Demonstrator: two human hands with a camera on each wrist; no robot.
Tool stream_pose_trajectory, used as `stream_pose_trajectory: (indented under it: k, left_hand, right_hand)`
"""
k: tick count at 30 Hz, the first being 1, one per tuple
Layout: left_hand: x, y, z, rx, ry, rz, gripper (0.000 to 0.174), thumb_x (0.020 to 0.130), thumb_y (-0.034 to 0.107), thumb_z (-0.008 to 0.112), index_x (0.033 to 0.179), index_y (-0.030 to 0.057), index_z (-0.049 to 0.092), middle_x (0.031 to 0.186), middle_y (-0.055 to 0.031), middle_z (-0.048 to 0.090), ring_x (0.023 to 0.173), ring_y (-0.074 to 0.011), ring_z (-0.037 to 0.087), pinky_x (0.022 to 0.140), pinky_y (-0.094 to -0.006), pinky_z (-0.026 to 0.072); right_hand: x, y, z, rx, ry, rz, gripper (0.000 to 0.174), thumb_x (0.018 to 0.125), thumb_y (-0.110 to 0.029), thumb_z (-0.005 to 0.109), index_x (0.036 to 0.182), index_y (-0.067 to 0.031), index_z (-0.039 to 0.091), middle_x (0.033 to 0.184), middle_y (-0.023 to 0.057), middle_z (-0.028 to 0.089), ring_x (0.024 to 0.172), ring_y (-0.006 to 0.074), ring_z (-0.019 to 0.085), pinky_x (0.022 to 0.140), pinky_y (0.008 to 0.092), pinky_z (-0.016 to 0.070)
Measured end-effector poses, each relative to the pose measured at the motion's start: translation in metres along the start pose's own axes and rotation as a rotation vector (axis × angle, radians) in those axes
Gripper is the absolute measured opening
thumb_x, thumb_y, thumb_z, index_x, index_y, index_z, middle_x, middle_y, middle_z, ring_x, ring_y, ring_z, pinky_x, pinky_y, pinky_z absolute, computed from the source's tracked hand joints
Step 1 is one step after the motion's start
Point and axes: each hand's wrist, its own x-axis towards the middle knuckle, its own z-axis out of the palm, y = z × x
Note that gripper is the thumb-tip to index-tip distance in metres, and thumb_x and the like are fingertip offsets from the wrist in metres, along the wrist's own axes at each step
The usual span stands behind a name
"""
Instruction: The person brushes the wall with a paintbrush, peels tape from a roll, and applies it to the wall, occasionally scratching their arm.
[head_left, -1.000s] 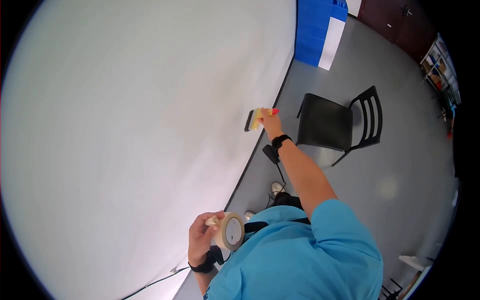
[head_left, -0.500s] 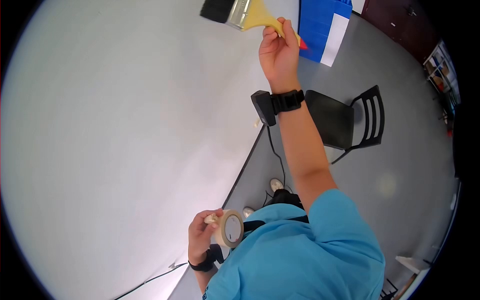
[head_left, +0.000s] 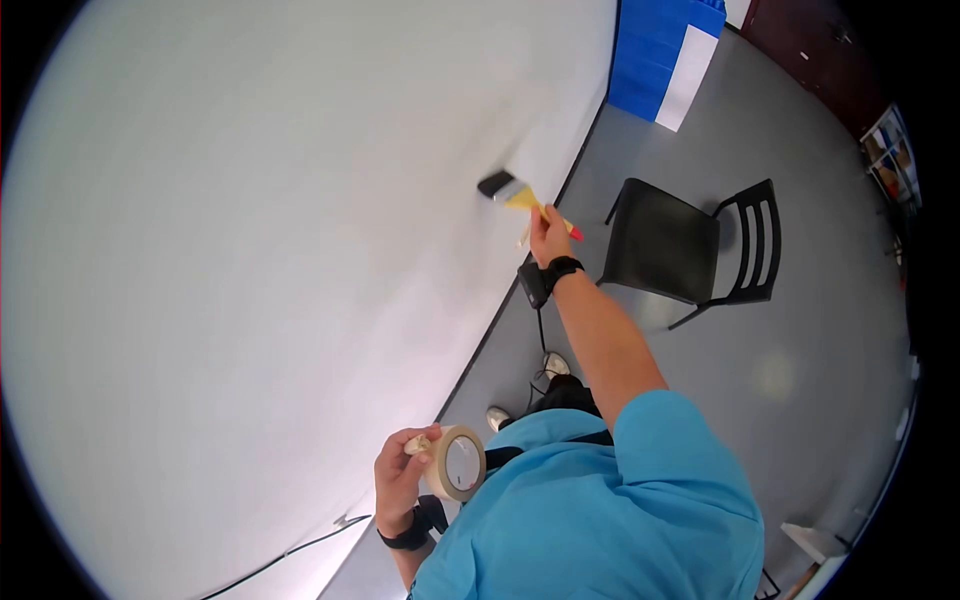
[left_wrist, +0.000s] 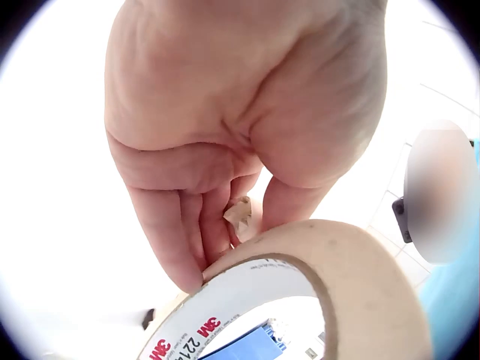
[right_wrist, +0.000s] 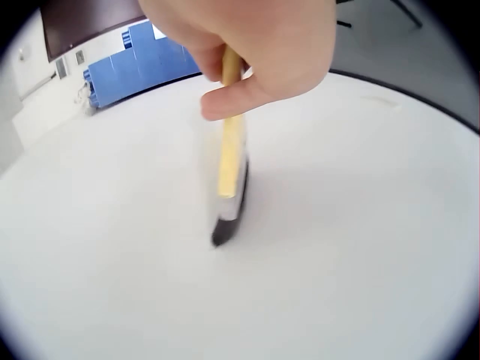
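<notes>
Right hand (head_left: 549,238) of mine pinches the brush (head_left: 520,196) by its yellow handle, bristles apparently touching the white wall (head_left: 250,230); it should be light, stiff along the handle and soft-tipped, best held mid-handle. My left hand (head_left: 399,474) grips the tape (head_left: 437,471), near left, likely firm and steady by its rim. The chair (head_left: 660,245) stands right of the brush; nothing seems to block its bristles.
</notes>
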Motion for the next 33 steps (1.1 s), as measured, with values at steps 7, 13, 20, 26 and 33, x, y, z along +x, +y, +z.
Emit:
stream_pose_trajectory:
  k: [7, 13, 20, 26, 33]
  left_hand:
    - [0.0, 0.013, 0.005, 0.001, -0.009, -0.02, 0.027, 0.089, -0.002, 0.057, 0.117, -0.0028, 0.055, 0.12, -0.0151, 0.063, 0.11, -0.0212, 0.059, 0.097, -0.0338, 0.0457]
    - [-0.002, 0.006, 0.001, 0.009, -0.008, 0.021, 0.027, 0.09, -0.001, 0.057, 0.117, -0.0026, 0.055, 0.119, -0.0144, 0.063, 0.11, -0.0212, 0.059, 0.098, -0.0337, 0.0454]
    - [-0.014, 0.005, -0.008, -0.008, -0.02, -0.007, 0.027, 0.09, 0.001, 0.057, 0.117, -0.0026, 0.055, 0.118, -0.0139, 0.064, 0.108, -0.0202, 0.06, 0.096, -0.0325, 0.046]
    - [-0.014, 0.011, -0.014, 0.001, -0.067, 0.007, 0.027, 0.091, 0.001, 0.058, 0.118, -0.0027, 0.054, 0.118, -0.0137, 0.064, 0.107, -0.0199, 0.06, 0.095, -0.0319, 0.0466]
    - [-0.02, -0.003, -0.016, -0.018, -0.062, 0.022, 0.026, 0.092, 0.003, 0.059, 0.117, -0.0028, 0.054, 0.117, -0.0134, 0.064, 0.106, -0.0196, 0.06, 0.095, -0.0316, 0.0469]
  right_hand:
    - [-0.007, 0.027, -0.046, -0.607, 0.236, -0.013, 0.038, 0.093, -0.024, 0.062, 0.114, 0.0041, 0.049, 0.117, 0.0115, 0.051, 0.101, 0.019, 0.058, 0.08, 0.0239, 0.057]
    - [-0.02, 0.041, 0.001, -0.619, 0.135, -0.084, 0.038, 0.092, -0.027, 0.062, 0.113, 0.0029, 0.052, 0.11, 0.0094, 0.055, 0.093, 0.0191, 0.06, 0.078, 0.0283, 0.0579]
    - [-0.118, 0.028, 0.151, -1.024, -0.407, -0.266, 0.034, 0.094, -0.028, 0.063, 0.108, 0.0021, 0.056, 0.1, 0.0056, 0.059, 0.088, 0.0145, 0.063, 0.081, 0.026, 0.0543]
    - [-0.258, 0.004, 0.247, -0.799, -0.703, -0.295, 0.027, 0.097, -0.025, 0.059, 0.108, -0.0012, 0.057, 0.094, 0.0047, 0.06, 0.083, 0.0144, 0.065, 0.077, 0.0246, 0.0538]
    - [-0.256, 0.027, 0.213, -0.145, -1.084, 0.366, 0.017, 0.099, -0.02, 0.055, 0.109, -0.0057, 0.057, 0.095, 0.0053, 0.063, 0.083, 0.0142, 0.065, 0.071, 0.0214, 0.0537]
